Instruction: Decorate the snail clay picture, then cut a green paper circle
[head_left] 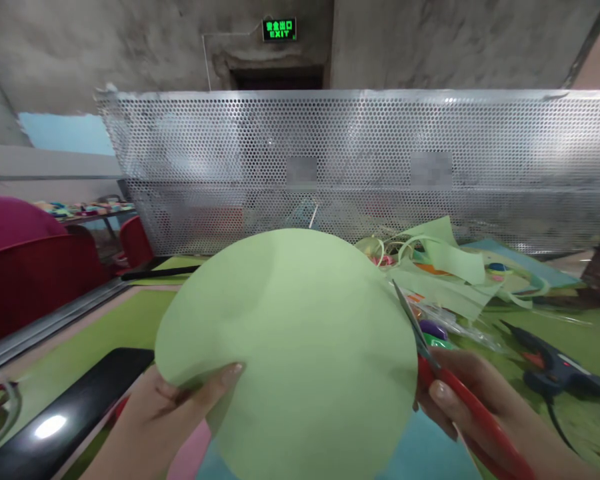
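Observation:
A large round sheet of pale green paper (300, 333) fills the middle of the view, raised in front of me. My left hand (180, 407) grips its lower left edge, thumb on top and fingers hidden beneath. Red-handled scissors (473, 407) are in my right hand (465, 387) at the paper's right edge. Their blades point up and away, alongside the rim; whether paper lies between them I cannot tell. Under the disc, pink paper (193, 450) and blue paper (430, 450) show on the table.
Green paper offcuts (445, 267) lie heaped at the back right, near a dark glue gun (555, 363) with a cord. A black phone-like slab (75, 413) rests at left. A perforated metal panel (360, 153) borders the table's far side. Red chairs (40, 280) stand beyond the left edge.

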Tool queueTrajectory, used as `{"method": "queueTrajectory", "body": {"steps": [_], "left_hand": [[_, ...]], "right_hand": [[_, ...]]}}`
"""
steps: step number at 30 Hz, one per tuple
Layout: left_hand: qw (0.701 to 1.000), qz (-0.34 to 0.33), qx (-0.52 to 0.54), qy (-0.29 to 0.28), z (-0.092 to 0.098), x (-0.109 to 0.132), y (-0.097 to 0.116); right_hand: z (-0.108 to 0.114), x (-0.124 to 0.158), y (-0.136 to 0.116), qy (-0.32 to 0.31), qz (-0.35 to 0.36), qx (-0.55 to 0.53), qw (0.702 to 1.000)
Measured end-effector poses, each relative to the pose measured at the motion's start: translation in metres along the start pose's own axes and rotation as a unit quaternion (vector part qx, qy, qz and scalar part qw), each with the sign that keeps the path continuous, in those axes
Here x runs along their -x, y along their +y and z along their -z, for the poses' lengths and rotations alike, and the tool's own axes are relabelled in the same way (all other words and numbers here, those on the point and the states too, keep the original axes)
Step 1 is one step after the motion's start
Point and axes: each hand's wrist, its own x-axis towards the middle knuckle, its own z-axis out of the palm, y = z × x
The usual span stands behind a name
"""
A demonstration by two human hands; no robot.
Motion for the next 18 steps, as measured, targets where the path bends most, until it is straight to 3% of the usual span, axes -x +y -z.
{"method": "queueTrajectory", "body": {"steps": [4, 12, 18], "left_hand": [[1.000, -0.004, -0.015, 0.001, -0.0015, 0.0004, 0.0031], [0.999, -0.019, -0.042, -0.006, -0.0004, -0.0009, 0.0082], [0.998, 0.005, -0.049, -0.027, 0.0007, -0.0007, 0.0068]], "right_hand": [[0.0008, 0.0060, 0.0088, 0.051, -0.036, -0.012, 0.998], [0.0032, 0.0051, 0.0083, 0.044, -0.005, 0.007, 0.999], [0.0034, 0.0056, 0.0124, 0.052, -0.007, 0.024, 0.998]]}}
